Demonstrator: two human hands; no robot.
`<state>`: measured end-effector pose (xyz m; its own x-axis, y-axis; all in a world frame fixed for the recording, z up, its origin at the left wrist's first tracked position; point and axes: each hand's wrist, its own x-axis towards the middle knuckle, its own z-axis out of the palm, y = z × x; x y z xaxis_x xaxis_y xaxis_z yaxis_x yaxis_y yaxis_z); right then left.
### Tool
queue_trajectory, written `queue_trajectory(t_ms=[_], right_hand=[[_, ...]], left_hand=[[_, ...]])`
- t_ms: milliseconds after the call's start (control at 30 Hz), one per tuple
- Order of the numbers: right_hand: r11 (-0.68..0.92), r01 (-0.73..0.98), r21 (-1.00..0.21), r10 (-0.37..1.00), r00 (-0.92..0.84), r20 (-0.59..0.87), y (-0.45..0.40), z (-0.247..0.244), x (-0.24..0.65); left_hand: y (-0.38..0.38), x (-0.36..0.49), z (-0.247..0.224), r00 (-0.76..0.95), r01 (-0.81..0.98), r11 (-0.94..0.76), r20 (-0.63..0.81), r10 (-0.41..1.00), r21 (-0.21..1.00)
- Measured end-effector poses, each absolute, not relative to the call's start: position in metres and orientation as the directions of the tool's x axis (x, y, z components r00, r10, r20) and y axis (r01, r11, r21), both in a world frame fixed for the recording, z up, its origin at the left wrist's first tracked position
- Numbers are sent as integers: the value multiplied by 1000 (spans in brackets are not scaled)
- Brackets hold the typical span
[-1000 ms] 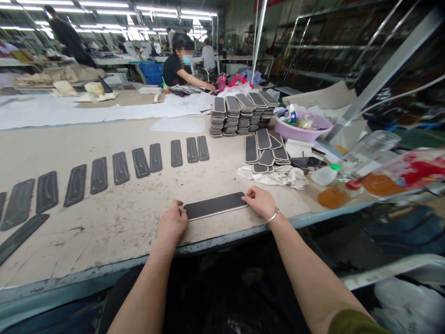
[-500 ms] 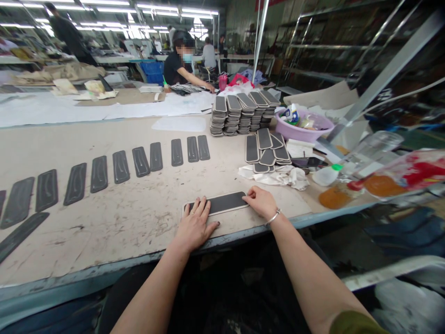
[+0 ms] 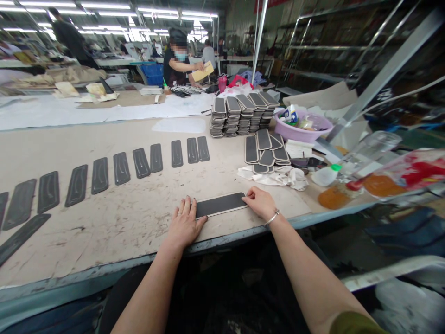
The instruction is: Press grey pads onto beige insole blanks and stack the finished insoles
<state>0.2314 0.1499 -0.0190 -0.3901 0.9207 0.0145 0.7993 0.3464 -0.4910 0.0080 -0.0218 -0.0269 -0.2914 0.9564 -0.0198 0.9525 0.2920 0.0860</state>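
A long dark grey panel with a pale border (image 3: 220, 204) lies flat on the brown-paper-covered table (image 3: 139, 208), close to its front edge. My left hand (image 3: 183, 220) rests flat over the panel's left end, fingers stretched out, and hides that end. At the opposite end, the fingertips of my right hand (image 3: 260, 202) are pinched on the panel's corner. Beyond it, a loose pile of similar bordered panels (image 3: 267, 157) lies to the right. Several glossy dark pieces (image 3: 121, 168) without a pale border are spread in a row to the left.
Tall stacks of bordered panels (image 3: 239, 116) stand behind the loose pile, beside a purple basin (image 3: 302, 127). A crumpled white cloth (image 3: 290, 177), a green-capped bottle (image 3: 326, 175) and an orange-filled container (image 3: 333, 198) sit at the right. Across the table a masked co-worker (image 3: 175, 65) holds a yellowish sheet.
My left hand has slid left along the panel towards its end, uncovering more of its surface. My right hand stays at the right corner. The co-worker has raised a yellowish sheet.
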Motion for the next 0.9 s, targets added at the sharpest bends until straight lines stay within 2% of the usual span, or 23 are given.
queue_trajectory(t_ms=[167,300,400,500,600,700,900], right_hand=[[364,805,-470,921,-385,54,147,-22,231],[431,764,-480,901,-388,191,144,-22,231],[530,676,-511,848,-430,311,138,-19,229],[675,565,-474,734,-574,362,128,-14,223],[775,485,-406,610,-742,278,116,-14,214],[821,473,-320,537,-829,153,108,-18,206],[806,554,-209,568,-823,8,106,-25,204]], left_hand=[[-21,8,-26,-300,949,303,-48,953,83],[-22,8,-26,-302,950,305,-54,952,69],[-22,9,-27,-296,953,299,-51,954,51],[-22,9,-28,-299,953,301,-53,953,35],[-22,9,-28,-303,952,304,-49,952,21],[-22,9,-27,-303,953,303,-40,952,3],[-22,11,-26,-301,954,301,-39,953,-3]])
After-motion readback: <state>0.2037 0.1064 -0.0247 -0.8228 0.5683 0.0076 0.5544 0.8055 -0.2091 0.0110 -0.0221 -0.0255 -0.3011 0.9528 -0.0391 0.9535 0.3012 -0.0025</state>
